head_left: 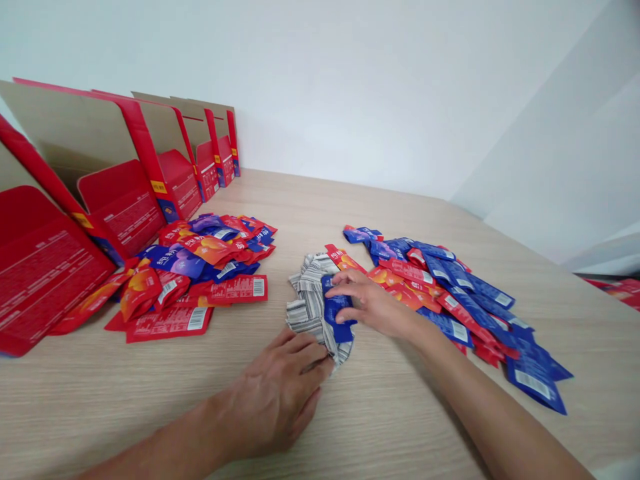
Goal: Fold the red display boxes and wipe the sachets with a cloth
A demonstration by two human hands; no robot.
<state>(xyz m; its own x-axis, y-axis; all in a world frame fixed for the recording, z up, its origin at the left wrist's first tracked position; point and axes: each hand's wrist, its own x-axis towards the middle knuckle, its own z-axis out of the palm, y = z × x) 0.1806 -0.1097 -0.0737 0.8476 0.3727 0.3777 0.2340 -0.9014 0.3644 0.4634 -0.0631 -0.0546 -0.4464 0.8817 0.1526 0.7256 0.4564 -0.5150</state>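
A crumpled grey-and-white striped cloth (pixel 310 300) lies on the table between my hands. My left hand (pixel 285 380) is closed on the cloth's near edge, its fingertips partly hidden. On top of the cloth is a blue packet (pixel 336 308). My right hand (pixel 373 300) grips that packet at its right side, with thumb and fingers curled against it. A red-orange packet (pixel 343 259) touches the cloth's far side, just beyond my right hand. To the right of my right forearm spreads a pile of red and blue packets (pixel 450 293).
Another pile of red and blue packets (pixel 200 260) lies to the left. Several opened red cartons (pixel 120 200) stand in a row along the left side, flaps up. A white wall (pixel 340 100) closes off the back of the wooden table (pixel 280 200).
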